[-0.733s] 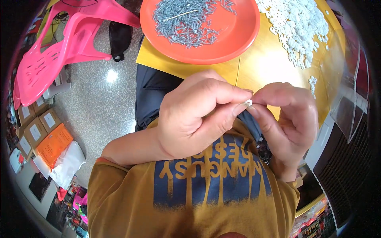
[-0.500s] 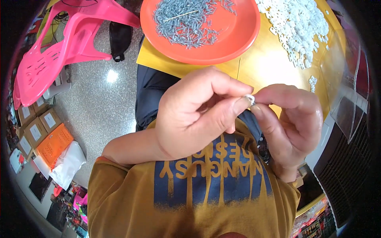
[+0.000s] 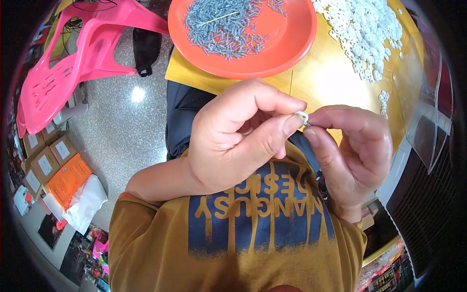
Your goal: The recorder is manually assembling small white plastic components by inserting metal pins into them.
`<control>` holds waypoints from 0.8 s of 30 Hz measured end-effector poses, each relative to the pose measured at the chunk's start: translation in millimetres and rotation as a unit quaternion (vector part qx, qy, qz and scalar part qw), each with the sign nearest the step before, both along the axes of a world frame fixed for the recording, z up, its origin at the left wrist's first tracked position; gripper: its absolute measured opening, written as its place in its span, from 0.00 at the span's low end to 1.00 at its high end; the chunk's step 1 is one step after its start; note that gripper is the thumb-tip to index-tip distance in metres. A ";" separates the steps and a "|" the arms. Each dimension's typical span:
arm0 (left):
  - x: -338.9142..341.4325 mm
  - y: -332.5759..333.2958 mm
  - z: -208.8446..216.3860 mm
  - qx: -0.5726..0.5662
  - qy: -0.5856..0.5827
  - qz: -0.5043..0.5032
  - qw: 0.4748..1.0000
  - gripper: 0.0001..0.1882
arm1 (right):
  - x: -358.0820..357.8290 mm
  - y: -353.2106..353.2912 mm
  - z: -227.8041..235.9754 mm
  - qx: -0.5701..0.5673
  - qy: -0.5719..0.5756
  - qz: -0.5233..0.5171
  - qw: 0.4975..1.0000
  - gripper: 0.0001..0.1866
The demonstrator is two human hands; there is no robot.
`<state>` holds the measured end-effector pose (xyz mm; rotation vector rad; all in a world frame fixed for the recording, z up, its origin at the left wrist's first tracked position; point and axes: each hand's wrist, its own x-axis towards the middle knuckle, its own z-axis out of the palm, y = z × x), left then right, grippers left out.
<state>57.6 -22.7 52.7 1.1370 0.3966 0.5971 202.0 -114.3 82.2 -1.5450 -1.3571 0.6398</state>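
Note:
Between thumb and index finger, my left hand pinches a small white plastic part with an opening in it. The thumb and index finger of my right hand are closed on a tiny grey metal spring, mostly hidden by the fingertips. The spring's visible end touches or sits right at the white part; I cannot tell whether it is inside. Beyond my hands, a heap of similar springs lies in a round red-orange tray. Many white plastic parts are piled on the yellow table at the far right.
The yellow table holds the tray, with a thin pale stick on the springs. A few white parts lie near its right side, by a clear plastic sheet. A pink chair and cardboard boxes stand at left.
Both hands have shifted slightly left, still pinching. The right fingertips have drawn a little down from the white part, so more of the spring shows.

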 end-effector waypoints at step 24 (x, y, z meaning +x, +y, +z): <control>4.3 -6.1 1.6 -0.147 0.040 0.002 0.988 0.07 | -2.9 -7.8 -11.7 -0.012 0.113 -0.015 0.993 0.15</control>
